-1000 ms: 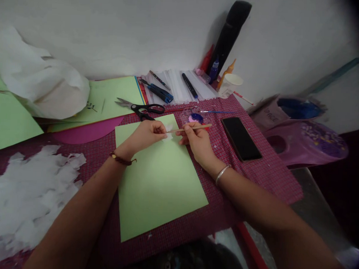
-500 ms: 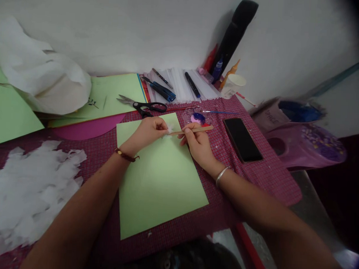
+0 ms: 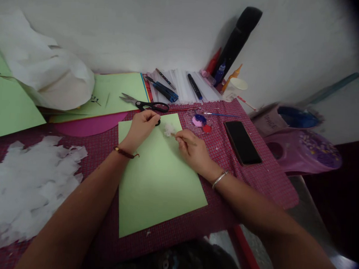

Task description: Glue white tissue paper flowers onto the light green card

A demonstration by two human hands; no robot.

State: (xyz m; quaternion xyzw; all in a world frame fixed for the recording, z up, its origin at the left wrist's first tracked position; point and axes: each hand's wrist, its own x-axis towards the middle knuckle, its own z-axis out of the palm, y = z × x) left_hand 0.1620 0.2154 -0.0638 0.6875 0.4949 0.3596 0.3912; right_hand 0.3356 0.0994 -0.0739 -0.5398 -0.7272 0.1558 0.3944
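Note:
My right hand [image 3: 193, 150] is closed around a thin wooden stick [image 3: 174, 135], most of which its fingers hide. A fluffy white tuft [image 3: 168, 129] is at the stick's tip, over the upper part of a light green sheet [image 3: 160, 181]. My left hand [image 3: 143, 127] is just left of the tuft, apart from it, with thumb and fingers pinched together. Something small and black shows by those fingertips; I cannot tell whether it is held or part of the black-handled scissors [image 3: 152, 106] lying behind.
Torn white paper pieces [image 3: 33, 192] are heaped at left. Behind the sheet lie a paint palette [image 3: 199, 120], a paintbrush [image 3: 220, 114], a marker [image 3: 195, 86] and a stapler [image 3: 165, 91]. A phone [image 3: 243, 142] lies at right; a paper cup [image 3: 235, 88] stands by the wall.
My left hand has drawn back leftward from the white tuft. My right hand has turned, so the stick's rear end no longer shows. The camera view has shifted slightly.

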